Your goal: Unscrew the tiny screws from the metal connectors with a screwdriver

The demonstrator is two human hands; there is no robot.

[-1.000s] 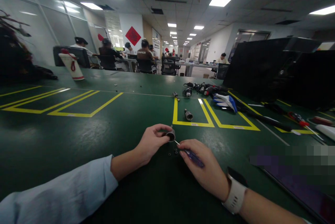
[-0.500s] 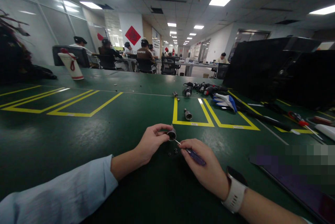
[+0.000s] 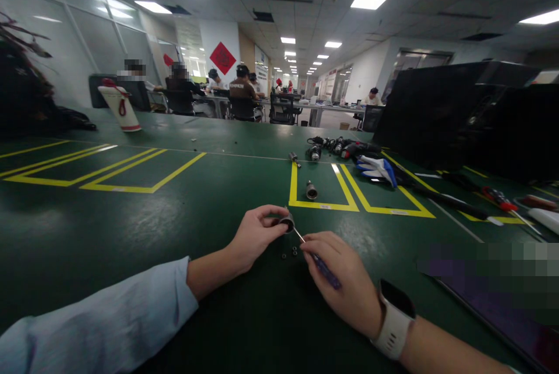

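Observation:
Between the thumb and fingers of my left hand [image 3: 257,237] is a small round metal socket [image 3: 287,223], its hollow end facing me and to the right. My right hand [image 3: 338,275] grips a screwdriver [image 3: 324,269] by its purple handle. The thin shaft points up and left, its tip at the socket's opening; how deep it sits I cannot tell. Below the socket, a few tiny dark nuts [image 3: 294,251] lie on the green tabletop [image 3: 209,228]. A similar metal socket [image 3: 311,190] rests inside a yellow taped box beyond my hands.
Another metal fitting [image 3: 294,158], a tangle of tools and cables [image 3: 340,147] and a blue-white glove [image 3: 376,170] lie farther back. A red-handled screwdriver [image 3: 502,199] and dark monitors [image 3: 454,117] are at right. A white cup [image 3: 120,107] stands far left; people sit behind.
The screwdriver has tilted a little steeper, with its handle end shifted slightly down and left. The socket in my left hand has turned slightly. The view has moved very little.

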